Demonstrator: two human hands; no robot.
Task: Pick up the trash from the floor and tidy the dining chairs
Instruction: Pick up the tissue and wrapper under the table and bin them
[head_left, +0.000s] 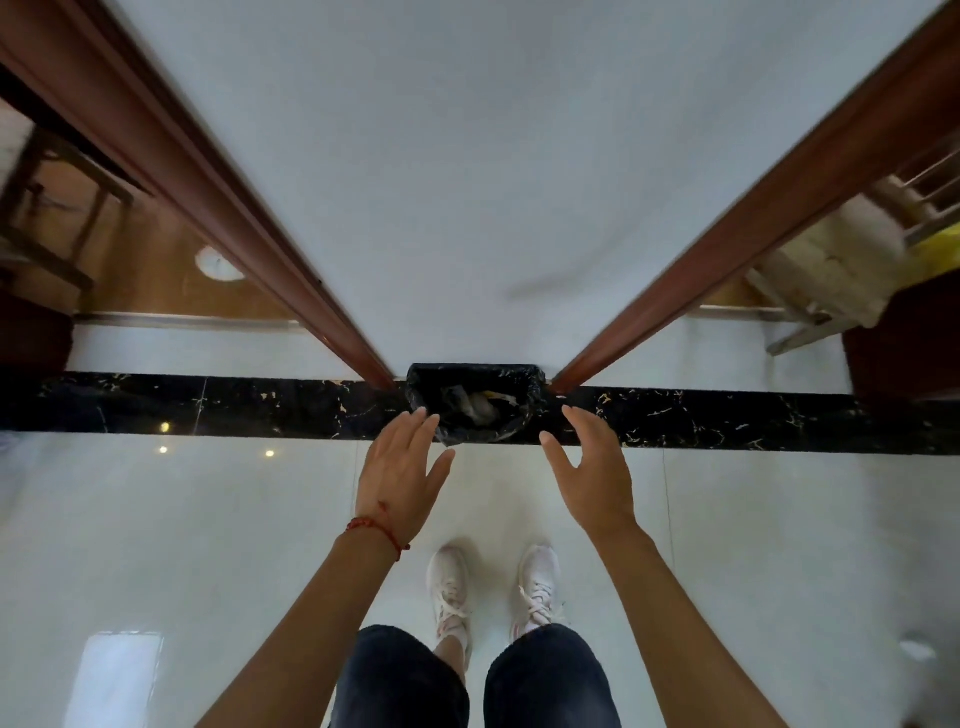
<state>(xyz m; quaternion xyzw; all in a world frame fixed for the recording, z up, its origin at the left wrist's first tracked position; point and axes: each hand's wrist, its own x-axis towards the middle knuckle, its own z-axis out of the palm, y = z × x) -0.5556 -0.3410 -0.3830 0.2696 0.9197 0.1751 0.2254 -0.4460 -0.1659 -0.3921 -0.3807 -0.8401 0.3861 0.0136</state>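
A small bin lined with a black bag (522, 422) stands on the floor against a white wall, between two brown door frames. Crumpled trash (480, 402) lies inside it. My left hand (400, 475) hovers just left of the bin's near rim, fingers spread, holding nothing; a red string circles its wrist. My right hand (595, 467) is open just right of the bin, palm turned inward, empty. Both hands flank the bin without touching it. No dining chairs are clearly in sight.
A black marble strip (208, 408) crosses the glossy white tile floor under the bin. The left doorway (156, 270) shows a wooden floor and dark furniture legs. The right doorway (831, 270) shows a pale wooden frame. My white shoes (493, 587) stand below.
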